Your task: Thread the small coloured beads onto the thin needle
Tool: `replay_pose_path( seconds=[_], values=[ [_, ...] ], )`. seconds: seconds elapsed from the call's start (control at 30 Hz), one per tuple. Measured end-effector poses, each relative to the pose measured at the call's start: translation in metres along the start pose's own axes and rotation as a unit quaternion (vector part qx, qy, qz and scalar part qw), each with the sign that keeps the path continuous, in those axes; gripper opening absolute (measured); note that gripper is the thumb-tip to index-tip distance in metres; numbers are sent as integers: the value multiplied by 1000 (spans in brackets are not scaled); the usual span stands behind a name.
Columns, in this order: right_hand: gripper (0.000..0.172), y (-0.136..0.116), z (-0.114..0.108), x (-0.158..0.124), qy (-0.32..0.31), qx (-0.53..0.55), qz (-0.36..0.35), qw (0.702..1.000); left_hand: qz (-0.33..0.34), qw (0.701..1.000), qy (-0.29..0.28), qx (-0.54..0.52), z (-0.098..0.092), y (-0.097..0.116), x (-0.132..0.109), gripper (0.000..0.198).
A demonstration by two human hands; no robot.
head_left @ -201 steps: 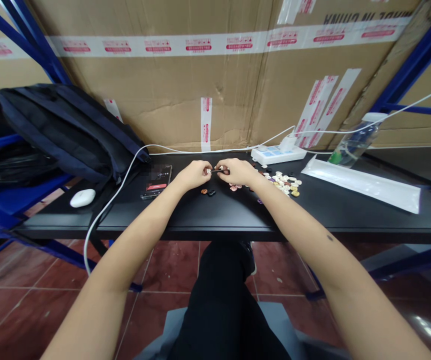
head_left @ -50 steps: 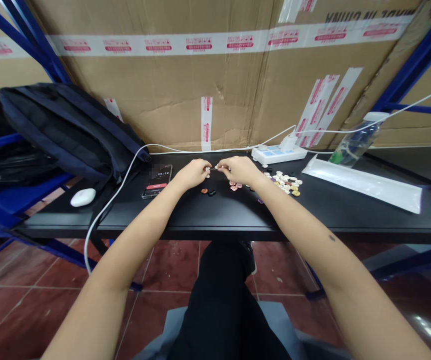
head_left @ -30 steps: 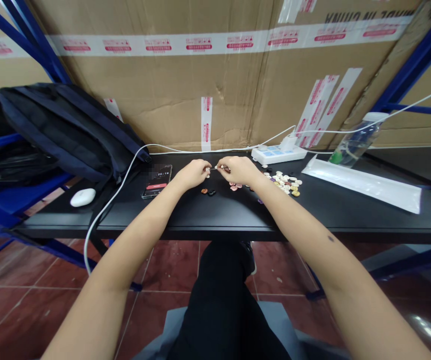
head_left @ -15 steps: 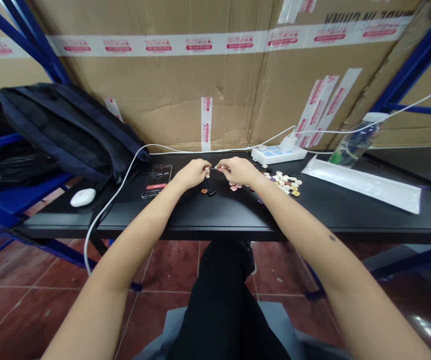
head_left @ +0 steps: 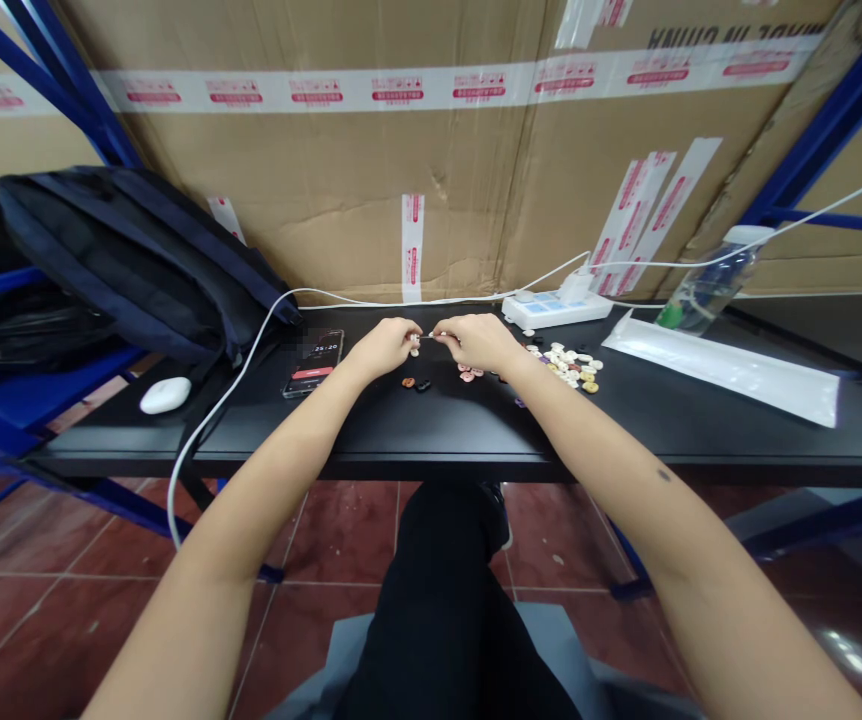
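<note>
Left hand point(head_left: 392, 347) is pinching small pale pieces point(head_left: 414, 343), right hand point(head_left: 474, 338) a thin item point(head_left: 426, 336) between them—all above the black table point(head_left: 438, 430); carton point(head_left: 311, 180) is showing “MADE IN CHINA”, phone point(head_left: 316, 363)—partly blurred—“25:20”.

Both hands point(head_left: 386, 348) point(head_left: 480, 342) nearly meet over the black table point(head_left: 416, 430) — gripping a thin rod point(head_left: 425, 336) and pale piece point(head_left: 415, 351).

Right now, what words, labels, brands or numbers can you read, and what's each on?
"MADE IN CHINA", seemingly upside down, on the large brown cardboard box.
"25:20" on the black rectangular phone; anything before it is blurred.
Too small to read: the red-printed white tape and the phone's red bar.
</note>
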State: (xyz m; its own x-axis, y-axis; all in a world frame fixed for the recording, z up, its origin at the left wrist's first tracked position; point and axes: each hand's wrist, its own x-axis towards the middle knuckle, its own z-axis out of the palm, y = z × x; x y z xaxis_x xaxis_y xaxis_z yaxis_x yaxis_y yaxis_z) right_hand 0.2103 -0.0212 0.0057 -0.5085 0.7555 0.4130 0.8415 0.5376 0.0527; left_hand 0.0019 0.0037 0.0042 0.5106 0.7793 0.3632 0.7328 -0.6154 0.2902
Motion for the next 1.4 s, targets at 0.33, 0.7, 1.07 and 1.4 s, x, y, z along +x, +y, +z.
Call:
replay_pose_path(
  seconds=[0.33,0.7,1.07,1.4],
  values=[
    [32,-2,-5,-2,6,-77,-51,996,-10,1000,9,5,-2,4,-1,27],
    [30,-1,-5,-2,12,-73,-47,996,-10,1000,9,-15,-2,5,-2,26],
    [32,-5,-12,-2,-16,-84,-32,996,-12,999,26,-27,-2,3,-1,24],
    [30,-4,-12,-3,-8,-96,-54,994,-7,999,21,-27,-2,5,-2,26]
  ],
)
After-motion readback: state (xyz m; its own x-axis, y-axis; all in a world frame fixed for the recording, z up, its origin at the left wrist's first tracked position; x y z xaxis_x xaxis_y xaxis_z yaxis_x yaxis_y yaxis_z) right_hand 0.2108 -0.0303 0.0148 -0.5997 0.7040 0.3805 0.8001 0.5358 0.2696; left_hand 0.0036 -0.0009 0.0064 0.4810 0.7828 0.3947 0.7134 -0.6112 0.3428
